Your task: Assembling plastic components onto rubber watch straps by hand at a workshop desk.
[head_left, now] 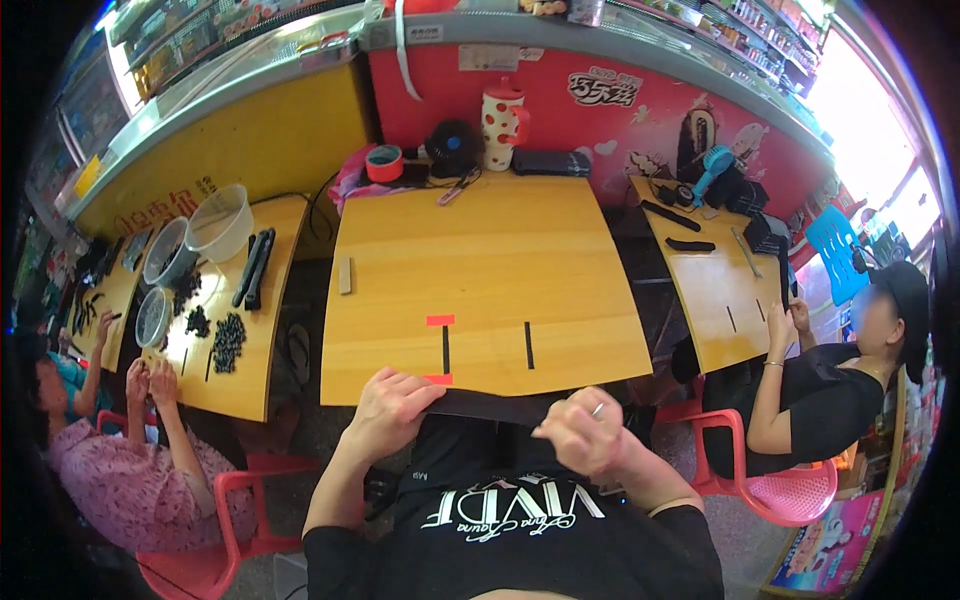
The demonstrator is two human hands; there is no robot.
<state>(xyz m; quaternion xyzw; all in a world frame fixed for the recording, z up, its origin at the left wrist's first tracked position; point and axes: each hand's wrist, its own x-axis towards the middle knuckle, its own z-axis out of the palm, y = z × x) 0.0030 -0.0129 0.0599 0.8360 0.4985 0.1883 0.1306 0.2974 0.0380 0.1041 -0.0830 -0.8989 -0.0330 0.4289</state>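
A flat black strip (482, 406), which looks like cloth, is stretched between my hands just off the front edge of the wooden table (480, 260). Gripping its left end, my left hand (388, 408) is closed beside the lower of two red tape pieces. My right hand (588, 430) is closed at the other end, its fingertips pinched and partly hidden. Beyond the strip, two short black lines (529, 345) mark the tabletop. An upper red tape piece (440, 320) lies at the top of the left line.
A small beige stick (346, 276) lies at left. A tape roll (384, 163), black fan (452, 145), dotted tumbler (502, 128) and dark case (551, 163) line the back. Co-workers sit both sides; clear tubs (220, 224) stand left, a blue handheld fan (714, 168) right.
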